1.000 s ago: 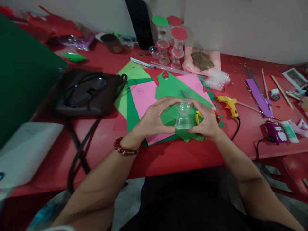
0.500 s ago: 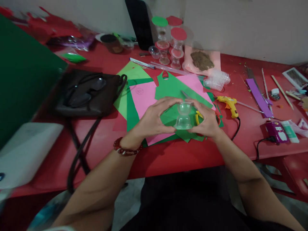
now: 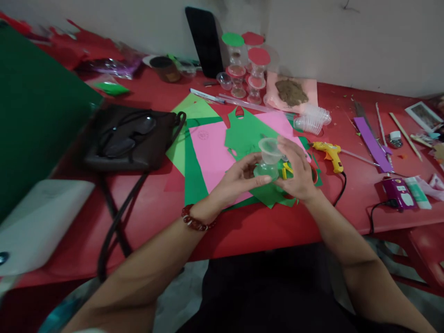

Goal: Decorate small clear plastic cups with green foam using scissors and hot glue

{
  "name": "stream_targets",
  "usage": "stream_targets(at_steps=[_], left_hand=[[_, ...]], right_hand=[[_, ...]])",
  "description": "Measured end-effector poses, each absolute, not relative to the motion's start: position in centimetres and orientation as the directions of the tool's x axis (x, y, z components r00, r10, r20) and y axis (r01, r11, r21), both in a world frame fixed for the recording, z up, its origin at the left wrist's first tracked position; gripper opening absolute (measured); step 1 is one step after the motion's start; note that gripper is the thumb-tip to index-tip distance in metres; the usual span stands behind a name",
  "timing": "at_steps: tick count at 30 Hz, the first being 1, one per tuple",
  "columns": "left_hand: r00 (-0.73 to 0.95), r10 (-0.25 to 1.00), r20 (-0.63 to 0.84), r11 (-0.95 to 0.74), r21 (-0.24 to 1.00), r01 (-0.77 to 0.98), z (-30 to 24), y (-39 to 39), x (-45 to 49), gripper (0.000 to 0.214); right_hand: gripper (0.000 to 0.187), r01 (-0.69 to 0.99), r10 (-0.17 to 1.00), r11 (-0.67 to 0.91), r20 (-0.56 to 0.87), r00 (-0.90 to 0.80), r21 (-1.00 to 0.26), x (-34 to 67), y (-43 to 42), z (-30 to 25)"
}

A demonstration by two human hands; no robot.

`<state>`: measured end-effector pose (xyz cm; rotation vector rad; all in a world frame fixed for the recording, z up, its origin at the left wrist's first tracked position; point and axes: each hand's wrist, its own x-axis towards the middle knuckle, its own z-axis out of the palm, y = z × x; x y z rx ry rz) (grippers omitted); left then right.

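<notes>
Two clear plastic cups (image 3: 269, 150), joined base to base like an hourglass, are held between my hands above the coloured paper. My left hand (image 3: 241, 178) grips the lower cup, its thumb across the near side of the rim. My right hand (image 3: 296, 169) closes round the right side, fingers along the upper cup and thumb low. Under them lies a cut green sheet (image 3: 243, 132) over a pink sheet (image 3: 211, 148). Scissors with yellow in the handle (image 3: 285, 171) are partly hidden behind my right hand.
A yellow glue gun (image 3: 329, 155) lies right of the paper, its cord trailing forward. Behind stand several hourglass-shaped cup pairs (image 3: 256, 69), stacked clear cups (image 3: 312, 119) and brown sand (image 3: 291, 92) on paper. A dark bag (image 3: 132, 159) with sunglasses (image 3: 120, 145) sits left; a phone (image 3: 204, 41) leans against the wall.
My left hand has shifted from spanning the cups top to bottom to holding the lower cup. The joined cups have tilted, so the upper opening shows more.
</notes>
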<state>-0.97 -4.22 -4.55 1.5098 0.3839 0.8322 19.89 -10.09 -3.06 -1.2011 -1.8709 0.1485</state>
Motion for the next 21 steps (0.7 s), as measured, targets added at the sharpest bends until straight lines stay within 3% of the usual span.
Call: stream_targets(at_steps=[3,10,15,21], left_hand=[[0.616,0.745,0.255,-0.111,0.958,-0.263,-4.5,-4.6,-0.5,0.044],[0.440,0.849,0.293,-0.231,0.954,-0.190,-4.7,-3.8,-0.9,0.054],[0.417,0.843,0.340,-0.289,0.940,-0.183,-3.5,-4.0,-1.1,0.049],[0.424,0.831,0.360,-0.298,0.932,-0.208,-3.1,-4.2,-1.0,0.042]], right_hand=[[0.066,0.647,0.773,0.564,0.604,-0.196,-0.512,19.6,-10.0,-3.1],[0.090,0.676,0.649,0.635,0.733,-0.204,-0.374,19.1,-9.8,-2.6],[0.092,0.718,0.606,0.634,0.762,-0.228,-0.289,19.0,-9.9,-2.4],[0.084,0.726,0.607,0.623,0.765,-0.214,-0.292,18.9,-9.9,-2.5]])
